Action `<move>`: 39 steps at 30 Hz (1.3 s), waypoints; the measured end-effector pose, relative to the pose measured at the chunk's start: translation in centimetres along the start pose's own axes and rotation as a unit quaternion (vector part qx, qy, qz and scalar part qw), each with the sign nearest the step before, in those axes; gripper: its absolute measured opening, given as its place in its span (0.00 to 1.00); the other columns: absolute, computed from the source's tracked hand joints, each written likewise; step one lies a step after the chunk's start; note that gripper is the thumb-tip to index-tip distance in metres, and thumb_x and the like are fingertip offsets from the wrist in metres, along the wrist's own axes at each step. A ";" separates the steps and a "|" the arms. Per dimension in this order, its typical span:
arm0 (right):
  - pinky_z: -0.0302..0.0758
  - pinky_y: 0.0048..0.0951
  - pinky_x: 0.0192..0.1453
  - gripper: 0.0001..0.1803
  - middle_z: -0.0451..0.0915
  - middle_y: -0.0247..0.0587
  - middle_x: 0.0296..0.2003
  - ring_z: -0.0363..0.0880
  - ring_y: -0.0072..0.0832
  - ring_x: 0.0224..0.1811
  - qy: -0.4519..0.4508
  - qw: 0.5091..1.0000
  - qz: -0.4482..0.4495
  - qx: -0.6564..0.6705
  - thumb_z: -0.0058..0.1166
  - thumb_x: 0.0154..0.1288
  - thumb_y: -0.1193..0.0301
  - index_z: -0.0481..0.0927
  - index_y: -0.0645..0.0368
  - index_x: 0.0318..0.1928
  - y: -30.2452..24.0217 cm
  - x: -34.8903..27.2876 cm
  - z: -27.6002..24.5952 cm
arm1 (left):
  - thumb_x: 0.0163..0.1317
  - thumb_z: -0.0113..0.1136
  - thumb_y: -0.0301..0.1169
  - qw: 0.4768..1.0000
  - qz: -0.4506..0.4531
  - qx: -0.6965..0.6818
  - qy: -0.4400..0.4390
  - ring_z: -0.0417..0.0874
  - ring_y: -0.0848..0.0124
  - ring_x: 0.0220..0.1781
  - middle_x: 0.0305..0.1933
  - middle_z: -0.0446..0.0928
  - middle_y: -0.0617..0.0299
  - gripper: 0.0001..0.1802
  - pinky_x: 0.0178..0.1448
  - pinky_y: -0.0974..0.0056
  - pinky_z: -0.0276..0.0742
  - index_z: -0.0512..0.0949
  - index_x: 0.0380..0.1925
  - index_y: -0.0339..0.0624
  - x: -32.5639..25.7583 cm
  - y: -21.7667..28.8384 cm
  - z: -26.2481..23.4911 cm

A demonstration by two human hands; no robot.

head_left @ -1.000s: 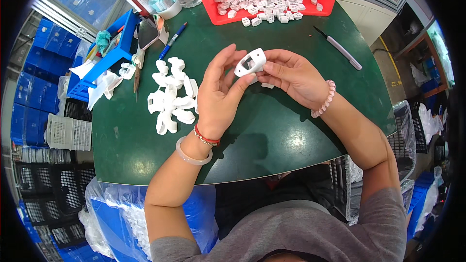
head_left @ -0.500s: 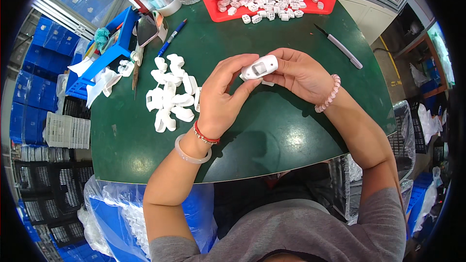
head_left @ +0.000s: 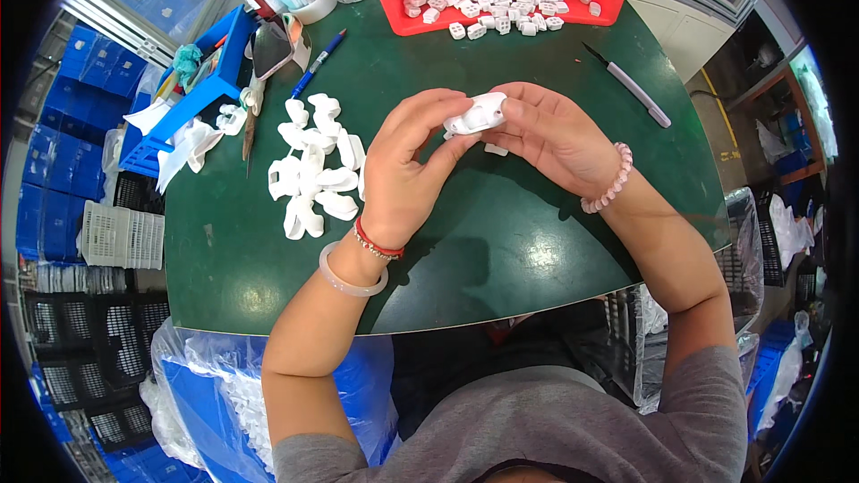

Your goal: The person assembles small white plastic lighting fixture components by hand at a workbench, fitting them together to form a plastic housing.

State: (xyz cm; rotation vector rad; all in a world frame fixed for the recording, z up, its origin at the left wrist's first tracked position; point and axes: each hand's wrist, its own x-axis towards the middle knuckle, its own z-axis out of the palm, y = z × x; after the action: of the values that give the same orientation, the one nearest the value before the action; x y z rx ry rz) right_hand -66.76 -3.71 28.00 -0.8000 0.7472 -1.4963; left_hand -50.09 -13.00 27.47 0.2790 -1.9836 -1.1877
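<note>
I start with the green desk (head_left: 501, 241), then the red tray (head_left: 537, 13) of small white blocks (head_left: 497, 4) at its far edge, well apart from my work. Left of my hands lies a heap of white curved shells (head_left: 313, 174). Both hands meet above the middle of the desk. My left hand (head_left: 407, 170) is curled, fingers pinching one end of the white plastic part (head_left: 479, 114); my right hand (head_left: 555, 134) cups its other end, thumb on top. To do this well I judge I should keep the part level between both grips, press evenly, and not let my fingertips cover the seam. A small white piece (head_left: 497, 150) lies on the desk just below it.
</note>
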 end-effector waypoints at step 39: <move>0.62 0.20 0.42 0.17 0.68 0.27 0.33 0.64 0.17 0.34 0.020 0.978 -0.060 -0.199 0.50 0.66 0.62 0.79 0.66 0.36 0.6 -0.2 -0.2 | 0.63 0.53 0.38 0.891 -0.292 -0.344 -0.050 0.74 0.69 0.53 0.50 0.74 0.58 0.19 0.58 0.61 0.69 0.72 0.49 0.36 -0.1 -0.4 -0.7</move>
State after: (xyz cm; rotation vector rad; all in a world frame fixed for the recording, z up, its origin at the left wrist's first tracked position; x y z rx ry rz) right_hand -66.59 -3.51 27.43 -1.1341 1.0639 -1.4928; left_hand -49.61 -13.65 27.24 0.4639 -1.4542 -2.2400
